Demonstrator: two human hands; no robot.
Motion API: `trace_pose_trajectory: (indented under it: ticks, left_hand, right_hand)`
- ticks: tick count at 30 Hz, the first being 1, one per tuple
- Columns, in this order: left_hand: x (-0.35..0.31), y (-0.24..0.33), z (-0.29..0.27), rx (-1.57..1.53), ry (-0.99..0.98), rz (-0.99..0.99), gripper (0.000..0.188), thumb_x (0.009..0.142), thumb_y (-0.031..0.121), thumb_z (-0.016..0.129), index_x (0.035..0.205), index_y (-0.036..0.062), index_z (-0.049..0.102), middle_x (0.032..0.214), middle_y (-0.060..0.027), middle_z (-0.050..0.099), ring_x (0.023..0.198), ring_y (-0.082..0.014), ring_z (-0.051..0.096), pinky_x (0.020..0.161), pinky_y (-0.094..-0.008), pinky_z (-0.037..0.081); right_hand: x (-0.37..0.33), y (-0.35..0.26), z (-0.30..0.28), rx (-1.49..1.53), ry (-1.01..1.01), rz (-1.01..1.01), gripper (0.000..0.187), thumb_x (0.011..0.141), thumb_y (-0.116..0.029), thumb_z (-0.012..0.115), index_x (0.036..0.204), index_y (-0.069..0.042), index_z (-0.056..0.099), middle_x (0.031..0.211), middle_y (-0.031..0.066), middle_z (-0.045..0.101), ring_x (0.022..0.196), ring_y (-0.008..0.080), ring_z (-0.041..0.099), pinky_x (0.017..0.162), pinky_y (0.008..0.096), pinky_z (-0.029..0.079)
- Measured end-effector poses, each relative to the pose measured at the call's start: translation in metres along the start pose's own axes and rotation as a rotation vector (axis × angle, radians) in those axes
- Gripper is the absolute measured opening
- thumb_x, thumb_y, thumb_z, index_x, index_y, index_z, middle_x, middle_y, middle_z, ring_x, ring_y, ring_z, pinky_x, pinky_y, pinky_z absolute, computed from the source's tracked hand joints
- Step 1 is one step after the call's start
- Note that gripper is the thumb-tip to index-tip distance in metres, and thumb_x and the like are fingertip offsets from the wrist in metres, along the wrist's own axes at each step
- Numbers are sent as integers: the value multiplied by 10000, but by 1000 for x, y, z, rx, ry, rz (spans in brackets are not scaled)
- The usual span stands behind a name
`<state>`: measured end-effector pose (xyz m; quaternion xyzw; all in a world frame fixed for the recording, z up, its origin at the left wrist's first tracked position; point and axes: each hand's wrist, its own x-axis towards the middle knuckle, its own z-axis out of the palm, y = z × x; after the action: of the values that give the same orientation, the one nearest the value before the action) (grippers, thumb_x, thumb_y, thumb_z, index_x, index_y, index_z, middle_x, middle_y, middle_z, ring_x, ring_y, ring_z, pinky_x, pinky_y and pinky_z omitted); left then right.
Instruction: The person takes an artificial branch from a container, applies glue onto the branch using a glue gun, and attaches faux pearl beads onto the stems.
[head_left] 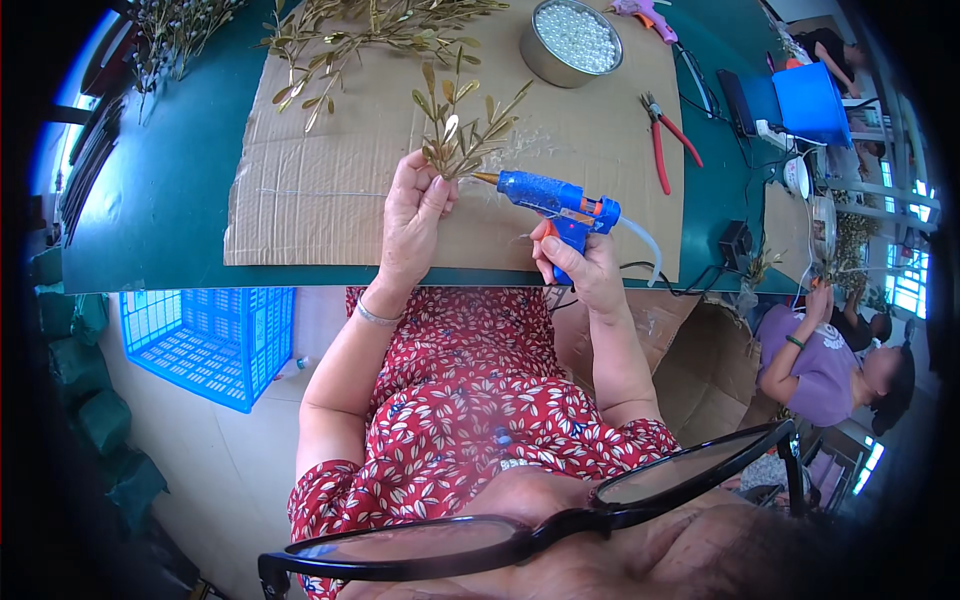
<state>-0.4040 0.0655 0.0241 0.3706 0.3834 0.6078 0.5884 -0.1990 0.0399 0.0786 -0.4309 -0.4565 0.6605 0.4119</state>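
My left hand [418, 205] pinches the base of a gold artificial leaf sprig [462, 125], whose leaves fan upward over the cardboard. In my right hand [590, 270] is a blue hot glue gun [545, 192], its fingers wrapped round the handle near the orange trigger. The gun's brass nozzle points left and meets or nearly meets the sprig's base; exact contact is hard to tell. A whitish glue stick [640, 245] curves out of the gun's rear. Thin strands of glue lie on the cardboard sheet [320, 225] behind the nozzle.
Beyond my hands stand a metal bowl of pearl beads [568, 45] and more gold sprigs [350, 40]. Red-handled pliers [662, 150] lie at the right, near a purple glue gun [645, 15]. A blue crate [200, 340] sits below left. A person in purple [815, 360] works at the right.
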Motion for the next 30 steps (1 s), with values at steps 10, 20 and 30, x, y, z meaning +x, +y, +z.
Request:
trace_pose_trajectory:
  ticks: [10, 20, 30]
  left_hand:
    - [0, -1, 0, 1, 5, -4, 274, 950, 38, 447, 1219, 9, 407, 819, 1, 487, 733, -69, 440, 662, -197, 384]
    - [-7, 1, 5, 264, 19, 86, 294, 942, 3, 440, 1234, -5, 400, 967, -31, 556, 791, -77, 468, 731, -213, 410]
    - [-6, 8, 7, 385, 51, 37, 334, 943, 27, 452, 1270, -31, 418, 858, -5, 517, 738, -65, 452, 677, -196, 403]
  right_hand:
    - [-2, -5, -4, -33, 0, 15, 175, 860, -165, 633, 928, -8, 594, 725, 34, 574, 542, 72, 526, 491, 205, 417]
    - [-2, -19, -14, -231, 21, 5, 209, 849, -176, 642, 965, -15, 578, 708, 6, 555, 542, 61, 503, 483, 196, 398]
    - [-7, -19, -18, -145, 7, -14, 225, 859, -163, 628, 992, 9, 569, 756, 32, 563, 561, 66, 504, 484, 203, 397]
